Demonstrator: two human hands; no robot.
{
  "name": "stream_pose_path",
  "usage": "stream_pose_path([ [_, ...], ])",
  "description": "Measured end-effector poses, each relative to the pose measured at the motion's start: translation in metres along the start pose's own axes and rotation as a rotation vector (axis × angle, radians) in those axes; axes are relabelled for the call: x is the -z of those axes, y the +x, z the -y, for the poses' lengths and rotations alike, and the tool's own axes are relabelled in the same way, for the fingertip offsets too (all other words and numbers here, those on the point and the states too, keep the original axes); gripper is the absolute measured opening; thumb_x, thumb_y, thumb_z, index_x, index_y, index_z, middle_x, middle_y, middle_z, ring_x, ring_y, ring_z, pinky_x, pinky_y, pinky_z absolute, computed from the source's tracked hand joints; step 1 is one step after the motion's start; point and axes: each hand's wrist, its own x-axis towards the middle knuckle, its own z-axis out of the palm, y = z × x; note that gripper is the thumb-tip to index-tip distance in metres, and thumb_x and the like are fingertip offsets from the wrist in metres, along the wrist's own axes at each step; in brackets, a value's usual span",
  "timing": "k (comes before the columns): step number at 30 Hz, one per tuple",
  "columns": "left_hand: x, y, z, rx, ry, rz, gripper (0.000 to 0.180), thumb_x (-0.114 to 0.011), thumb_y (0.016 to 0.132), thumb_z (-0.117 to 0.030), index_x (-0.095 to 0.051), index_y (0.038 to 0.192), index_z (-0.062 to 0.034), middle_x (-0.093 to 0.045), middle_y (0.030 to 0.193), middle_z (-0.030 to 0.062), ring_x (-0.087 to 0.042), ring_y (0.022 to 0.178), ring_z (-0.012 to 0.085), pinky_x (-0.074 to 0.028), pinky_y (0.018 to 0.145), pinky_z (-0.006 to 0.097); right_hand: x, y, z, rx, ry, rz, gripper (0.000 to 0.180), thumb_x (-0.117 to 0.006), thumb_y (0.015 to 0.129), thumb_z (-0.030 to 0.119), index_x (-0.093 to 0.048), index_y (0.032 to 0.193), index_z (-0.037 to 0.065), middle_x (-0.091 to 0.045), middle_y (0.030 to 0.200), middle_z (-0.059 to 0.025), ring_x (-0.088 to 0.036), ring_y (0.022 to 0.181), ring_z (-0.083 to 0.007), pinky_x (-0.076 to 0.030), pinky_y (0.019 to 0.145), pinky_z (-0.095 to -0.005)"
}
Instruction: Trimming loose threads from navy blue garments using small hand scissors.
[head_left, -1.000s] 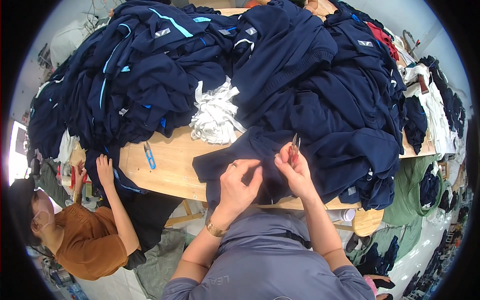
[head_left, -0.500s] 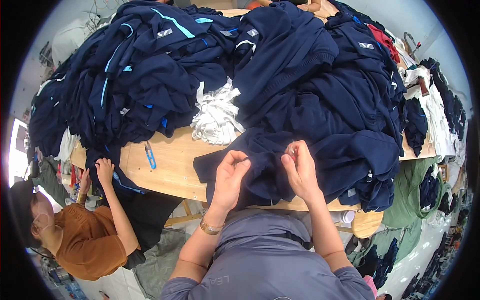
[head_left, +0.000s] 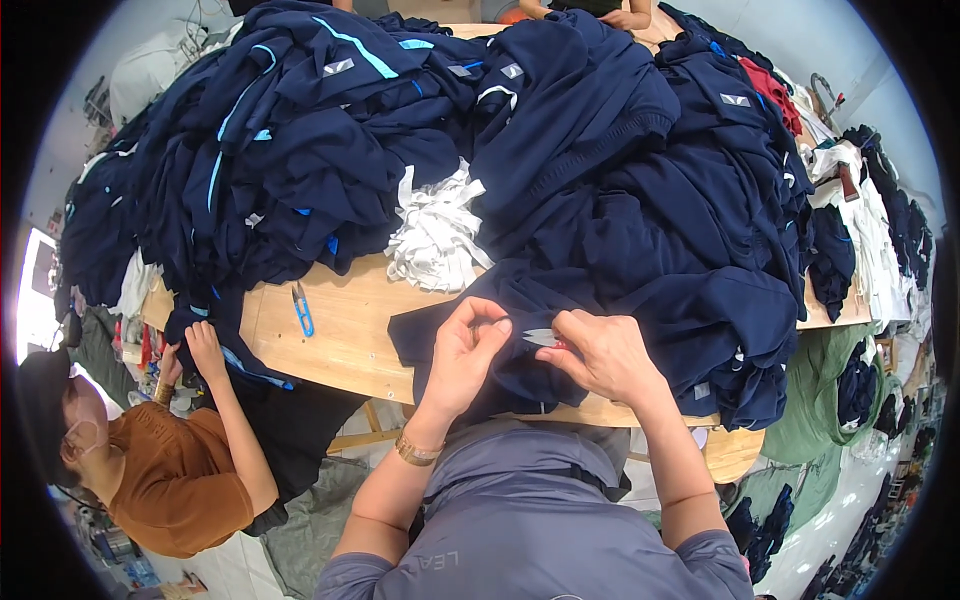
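A navy garment (head_left: 690, 310) lies spread across the near table edge in front of me. My left hand (head_left: 466, 350) is closed in a pinch over it, thumb against forefinger, apparently on a bit of its cloth; the fingertips hide the exact spot. In my right hand (head_left: 608, 358) is a pair of thread snips (head_left: 541, 337) with a red part showing between the fingers. Its silver blades point left, just short of my left fingertips and above the cloth.
Large navy garment piles (head_left: 330, 150) cover the far table. A heap of white strips (head_left: 437, 235) and blue-handled snips (head_left: 304, 312) rest on the wooden tabletop (head_left: 340, 340). At left, a co-worker in a brown shirt (head_left: 180, 470) handles navy cloth. Green fabric (head_left: 815, 400) hangs at right.
My right hand has turned inward, bringing the snips' blades into view, pointed at my left hand. The left hand has shifted slightly right and stays pinched.
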Motion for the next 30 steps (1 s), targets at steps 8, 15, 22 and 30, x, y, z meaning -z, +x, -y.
stream_pose_path([
  [8, -0.001, 0.003, -0.001, 0.044, -0.099, -0.028, 0.007, -0.055, 0.090, -0.004, -0.051, 0.096, -0.0036, -0.054, 0.082, -0.0030, -0.048, 0.073, 0.0004, -0.038, 0.064, 0.015, -0.007, -0.001, -0.006, 0.031, -0.055, -0.118, 0.035, -0.065, 0.079, 0.038, -0.049, 0.074, 0.008, -0.052, 0.062, -0.0058, -0.055, 0.053, -0.0236, -0.040, 0.047, -0.0329],
  [15, 0.006, 0.005, 0.001, 0.168, -0.285, -0.005, 0.009, -0.056, 0.089, -0.005, -0.052, 0.097, -0.0037, -0.056, 0.089, -0.0008, -0.052, 0.085, 0.0040, -0.040, 0.076, 0.018, -0.012, -0.005, -0.010, 0.113, -0.145, -0.220, 0.033, -0.075, 0.068, 0.032, -0.054, 0.079, 0.009, -0.051, 0.063, -0.0019, -0.052, 0.053, -0.0198, -0.039, 0.050, -0.0306],
  [22, 0.006, 0.005, 0.001, 0.189, -0.292, 0.023, 0.009, -0.056, 0.090, -0.006, -0.052, 0.097, -0.0028, -0.058, 0.091, 0.0009, -0.054, 0.085, 0.0050, -0.042, 0.076, 0.018, -0.014, -0.001, -0.010, 0.141, -0.178, -0.227, 0.034, -0.075, 0.067, 0.033, -0.055, 0.078, 0.009, -0.050, 0.065, -0.0015, -0.052, 0.054, -0.0186, -0.038, 0.050, -0.0295],
  [30, 0.002, 0.005, -0.005, 0.204, -0.265, 0.056, 0.008, -0.055, 0.090, -0.004, -0.052, 0.097, -0.0023, -0.058, 0.091, 0.0010, -0.054, 0.085, 0.0042, -0.042, 0.075, 0.018, -0.010, 0.002, -0.008, 0.168, -0.233, -0.195, 0.032, -0.074, 0.069, 0.034, -0.054, 0.077, 0.010, -0.048, 0.063, -0.0021, -0.052, 0.050, -0.0177, -0.037, 0.048, -0.0296],
])
